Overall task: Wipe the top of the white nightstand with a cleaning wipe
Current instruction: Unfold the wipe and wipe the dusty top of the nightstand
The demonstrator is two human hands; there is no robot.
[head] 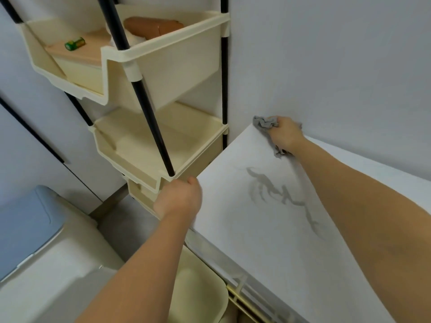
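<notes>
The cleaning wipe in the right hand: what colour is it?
Grey, crumpled; the head view shows the wipe best.

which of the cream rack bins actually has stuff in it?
The top bin: it holds a green battery and a brown object. The middle bin below shows only bare floor.

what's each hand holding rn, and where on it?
Right hand: crumpled grey wipe, bunched under its fingers at the nightstand's far corner. Left hand: grips the nightstand's left edge, holding no loose object.
</notes>
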